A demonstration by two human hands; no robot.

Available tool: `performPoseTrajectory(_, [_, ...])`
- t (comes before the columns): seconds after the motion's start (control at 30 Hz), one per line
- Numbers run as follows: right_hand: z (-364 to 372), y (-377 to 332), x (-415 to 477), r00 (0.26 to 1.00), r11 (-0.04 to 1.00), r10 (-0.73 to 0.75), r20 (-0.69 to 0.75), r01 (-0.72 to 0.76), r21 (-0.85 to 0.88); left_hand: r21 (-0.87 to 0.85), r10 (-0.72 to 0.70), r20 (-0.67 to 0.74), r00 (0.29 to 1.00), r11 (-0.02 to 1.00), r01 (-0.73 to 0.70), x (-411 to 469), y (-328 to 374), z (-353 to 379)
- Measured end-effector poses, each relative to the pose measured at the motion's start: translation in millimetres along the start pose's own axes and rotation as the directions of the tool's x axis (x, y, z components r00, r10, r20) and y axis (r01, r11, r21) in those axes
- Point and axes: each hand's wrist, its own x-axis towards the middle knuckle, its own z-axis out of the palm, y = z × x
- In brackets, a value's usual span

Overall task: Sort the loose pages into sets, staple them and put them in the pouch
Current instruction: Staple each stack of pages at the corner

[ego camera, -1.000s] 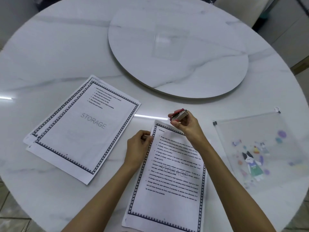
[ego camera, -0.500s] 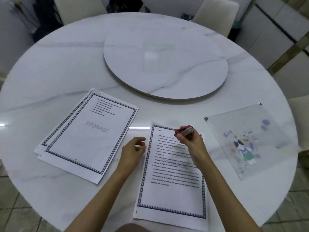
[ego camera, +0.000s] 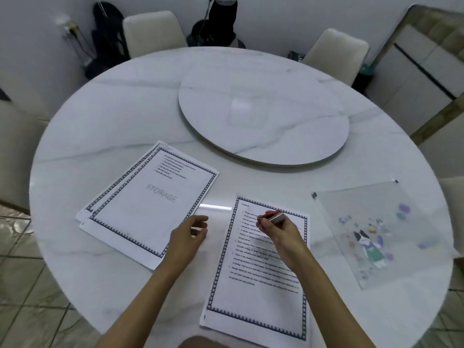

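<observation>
Off the page comes the left hand point(ego camera: 187, 237), now loosely curled and empty just left of the near set point(ego camera: 256, 292). The right hand point(ego camera: 281, 234) grips the stapler point(ego camera: 275, 217) above that set's top. Further left, the second pile point(ego camera: 150, 204) seemingly awaits stapling. The pouch point(ego camera: 376, 229), off to the right hand's right, looks unfilled.

A home dining room is indicated. A round, marble-patterned surface point(ego camera: 125, 116) is seen with a raised turntable point(ego camera: 301, 136) set at its middle, and cream padded chairs point(ego camera: 153, 33) are drawn up around its far edge. A glossy tiled floor point(ego camera: 25, 285) is visible below, and dark items point(ego camera: 105, 33) are left against the white wall behind.
</observation>
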Motion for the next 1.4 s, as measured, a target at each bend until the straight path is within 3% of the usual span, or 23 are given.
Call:
performPoseTrajectory(0.17, [27.3,-2.8,4.9,0.999,0.998,0.039,0.002,-0.039,-0.039,-0.005,-0.003,-0.024,1.000,1.000,0.003,20.2,-9.4,-32.9])
performPoseTrajectory(0.47, [105.5,8.8,23.3,0.988,0.998,0.018,-0.153,-0.010,0.055,0.020,0.051,0.094,0.994,0.998,-0.053,71.3,-32.1,-115.8])
performPoseTrajectory(0.63, [157.7,18.5,33.4,0.981,0.999,0.032,-0.190,-0.028,0.024,0.000,0.030,0.094,0.995,1.000,-0.030,103.6,-51.7,-164.6])
performPoseTrajectory(0.73, [187.2,25.1,43.5,0.955,0.999,0.029,-0.295,-0.033,-0.008,0.046,0.039,0.061,0.997,0.998,-0.042,118.8,-57.4,-186.5])
performPoseTrajectory(0.83, [208.7,30.8,49.3,0.914,0.985,0.005,-0.406,-0.075,-0.156,0.098,0.045,0.016,0.999,0.994,-0.046,134.6,-63.9,-201.1])
performPoseTrajectory(1.0, [227.5,28.2,46.7,0.832,0.967,-0.054,-0.552,-0.094,-0.237,0.164,-0.018,0.060,0.998,0.986,0.008,157.8,-71.2,-210.2])
performPoseTrajectory(1.23, [228.0,30.8,48.9,0.813,0.968,-0.005,-0.582,-0.142,-0.207,0.282,-0.007,0.145,0.989,0.959,-0.034,174.8,-68.9,-209.9])
performPoseTrajectory(1.4, [230.7,29.3,50.7,0.832,0.995,0.049,-0.552,-0.086,-0.041,0.349,-0.066,0.215,0.975,0.937,-0.014,180.5,-66.1,-205.6])
